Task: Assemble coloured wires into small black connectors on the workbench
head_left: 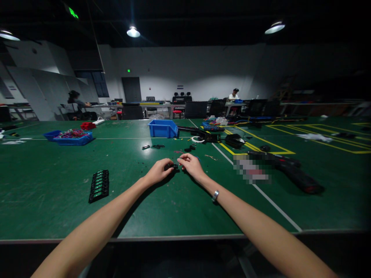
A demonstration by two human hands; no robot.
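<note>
Both my hands meet over the middle of the green table (127, 220). My left hand (160, 170) is closed around a small black part (175, 166), which pokes out past the fingertips. Just to its right, my right hand (189, 164) has its thumb and fingers pinched together near that part. Whatever lies in this pinch is too small to make out. A black tray (99, 186) with a row of green circuit boards lies left of my left forearm. Beyond my hands are several small black pieces (158, 146) and thin red wires (179, 151).
An empty-looking blue bin (163, 128) stands farther back. Blue trays with coloured wires (73, 135) sit at left. A white ring (198, 139) and black tool-like objects (300, 175) lie at right. Two people (234, 95) sit at far tables.
</note>
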